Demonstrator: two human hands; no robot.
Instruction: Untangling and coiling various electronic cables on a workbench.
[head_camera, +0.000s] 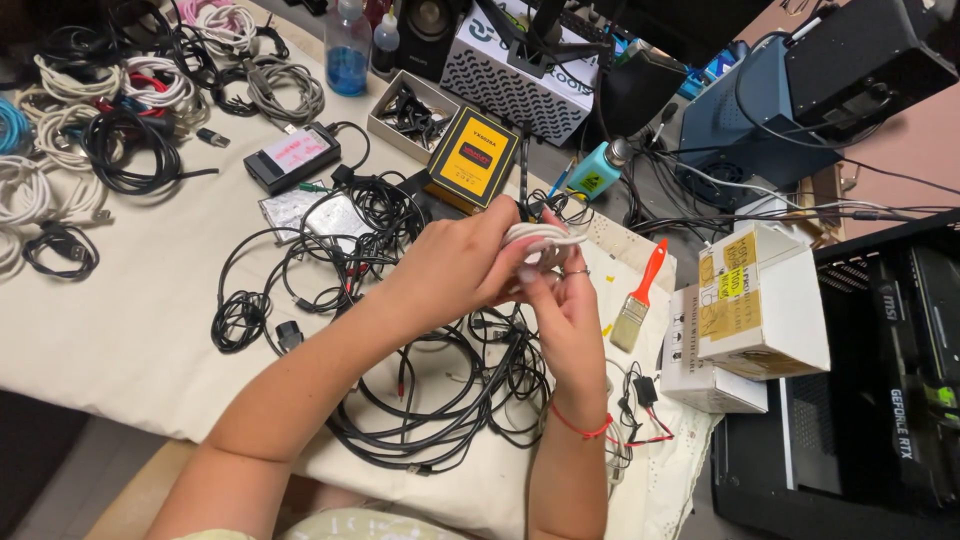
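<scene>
White coiled cable (540, 245), held above cream cloth-covered table (120, 330), between left hand (450, 270) with fingers closed around coil and right hand (565, 300) pinching its lower loops. Likely risk: loops slipping loose from weak pinch, dropping into tangled black cables (420, 390) below. Counted: one white coil in hands, one orange-handled paintbrush (640, 297), two white cardboard boxes (750, 320).

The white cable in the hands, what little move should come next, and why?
Probably tuck the loose end in. Both the left hand and right hand hold the white cable wound into a small bundle above the tangled black cables, so securing it seems next.
</scene>
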